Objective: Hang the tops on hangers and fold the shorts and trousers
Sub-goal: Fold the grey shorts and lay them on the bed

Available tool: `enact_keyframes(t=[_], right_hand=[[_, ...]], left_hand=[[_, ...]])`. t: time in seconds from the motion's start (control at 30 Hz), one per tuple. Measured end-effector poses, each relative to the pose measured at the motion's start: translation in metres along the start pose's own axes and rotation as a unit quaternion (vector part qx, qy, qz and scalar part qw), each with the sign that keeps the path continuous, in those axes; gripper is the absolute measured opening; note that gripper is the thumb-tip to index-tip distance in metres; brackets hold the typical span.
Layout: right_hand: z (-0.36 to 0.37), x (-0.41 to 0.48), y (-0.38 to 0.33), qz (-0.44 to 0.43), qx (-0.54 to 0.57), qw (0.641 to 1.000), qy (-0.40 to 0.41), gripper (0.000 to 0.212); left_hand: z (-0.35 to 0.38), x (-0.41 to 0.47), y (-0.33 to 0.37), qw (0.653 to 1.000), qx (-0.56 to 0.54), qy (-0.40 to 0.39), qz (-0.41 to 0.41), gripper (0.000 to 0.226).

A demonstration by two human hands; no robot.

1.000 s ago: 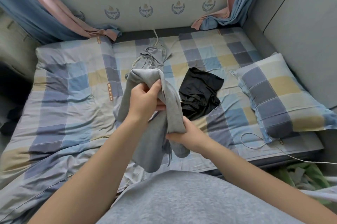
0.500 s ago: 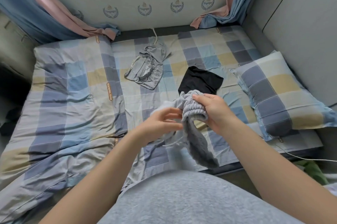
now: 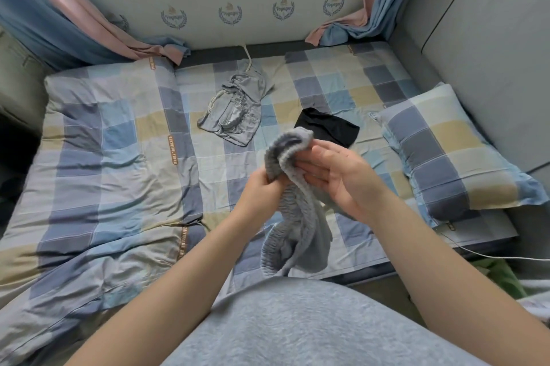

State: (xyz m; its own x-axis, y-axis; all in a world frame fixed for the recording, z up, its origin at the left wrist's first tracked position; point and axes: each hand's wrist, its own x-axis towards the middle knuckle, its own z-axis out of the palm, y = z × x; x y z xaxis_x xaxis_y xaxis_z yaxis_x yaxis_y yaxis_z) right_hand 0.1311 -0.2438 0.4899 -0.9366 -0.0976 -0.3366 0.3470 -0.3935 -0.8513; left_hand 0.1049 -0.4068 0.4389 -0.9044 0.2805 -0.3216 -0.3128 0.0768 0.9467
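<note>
A bed (image 3: pixel 119 175) covered in a checked sheet of blue, grey and yellow squares is seen from above, closed in by a padded headboard wall at the far edge and curtains drawn back at both far corners. A checked pillow (image 3: pixel 455 157) lies against the right edge. A crumpled pale grey garment (image 3: pixel 235 109) lies near the far edge at the middle, and a black garment (image 3: pixel 327 127) lies flat between it and the pillow. No hangers are visible.

A grey garment with a gathered, ribbed waistband (image 3: pixel 293 202) is held above the near half of the bed, clear of the sheet, its lower part hanging in a twisted bunch. It is judged to be shorts or trousers, so the folding step is taken to be in hand at its sorting-out stage; no fold has yet been made.

The left hand (image 3: pixel 262 190) is closed in a fist around the waistband just below its upper loop. The right hand (image 3: pixel 336 175) is mostly open, fingers extended and lightly curled, with the fingertips (image 3: pixel 300 164) touching the waistband; a firm grip there cannot be confirmed. Both forearms are raised from the near edge and meet at the garment.

The next move is judged to require the waistband to be drawn out straight between the hands and the garment laid flat on the sheet.
</note>
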Motion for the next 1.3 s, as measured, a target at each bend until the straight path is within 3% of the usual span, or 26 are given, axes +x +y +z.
enact_keyframes(t=[0.1, 0.2, 0.27, 0.4, 0.57, 0.77, 0.87, 0.93, 0.97, 1.0, 1.07, 1.13, 1.2, 1.23, 1.3], right_hand=[[-0.011, -0.003, 0.018, 0.032, -0.161, 0.986, 0.019, 0.063], [-0.013, -0.009, 0.042, 0.094, -0.241, 0.965, -0.04, 0.076], [-0.008, -0.009, 0.059, 0.114, -0.28, 0.952, -0.054, 0.068], [0.002, -0.001, 0.081, 0.065, -0.331, 0.941, 0.02, 0.043], [0.018, 0.008, 0.079, 0.021, -0.306, 0.952, -0.015, 0.042], [0.007, 0.03, 0.091, -0.003, -0.38, 0.914, 0.141, 0.011], [-0.011, 0.032, 0.084, -0.036, -0.391, 0.901, 0.185, 0.019], [-0.022, 0.033, 0.075, -0.064, -0.394, 0.893, 0.209, 0.021], [-0.026, 0.034, 0.067, -0.08, -0.393, 0.891, 0.213, 0.021], [-0.028, 0.034, 0.06, -0.098, -0.39, 0.892, 0.208, 0.021], [-0.029, 0.033, 0.045, -0.132, -0.384, 0.899, 0.166, 0.021], [-0.026, 0.032, 0.032, -0.141, -0.381, 0.908, 0.105, 0.021], [-0.019, 0.031, 0.024, -0.13, -0.372, 0.918, 0.045, 0.021], [-0.015, 0.032, 0.022, -0.126, -0.37, 0.92, 0.023, 0.019], [-0.007, 0.033, 0.02, -0.125, -0.371, 0.92, 0.006, 0.018]], left_hand=[[-0.006, 0.001, 0.006, 0.992, -0.102, 0.047, -0.056, 0.013], [-0.012, 0.001, 0.012, 0.985, -0.154, 0.058, -0.052, 0.013], [-0.015, 0.001, 0.016, 0.98, -0.177, 0.07, -0.048, 0.011], [-0.022, 0.001, 0.021, 0.969, -0.221, 0.094, -0.055, 0.011], [-0.027, -0.005, 0.025, 0.951, -0.29, 0.071, -0.085, 0.024], [-0.036, 0.0, 0.021, 0.945, -0.302, 0.072, -0.099, 0.039], [-0.045, 0.002, 0.012, 0.947, -0.282, 0.097, -0.124, 0.039], [-0.053, 0.001, 0.004, 0.967, -0.177, 0.076, -0.166, 0.036], [-0.058, -0.001, 0.0, 0.979, -0.05, 0.042, -0.192, 0.034], [-0.063, -0.002, -0.004, 0.972, 0.106, -0.006, -0.211, 0.032], [-0.07, -0.004, -0.011, 0.914, 0.342, -0.083, -0.203, 0.032], [-0.068, -0.005, -0.009, 0.887, 0.438, -0.044, -0.141, 0.039], [-0.061, -0.004, -0.004, 0.865, 0.499, 0.006, -0.048, 0.071], [-0.056, -0.003, -0.002, 0.859, 0.511, -0.016, -0.017, 0.09], [-0.04, -0.001, 0.0, 0.86, 0.501, -0.09, 0.017, 0.106]])
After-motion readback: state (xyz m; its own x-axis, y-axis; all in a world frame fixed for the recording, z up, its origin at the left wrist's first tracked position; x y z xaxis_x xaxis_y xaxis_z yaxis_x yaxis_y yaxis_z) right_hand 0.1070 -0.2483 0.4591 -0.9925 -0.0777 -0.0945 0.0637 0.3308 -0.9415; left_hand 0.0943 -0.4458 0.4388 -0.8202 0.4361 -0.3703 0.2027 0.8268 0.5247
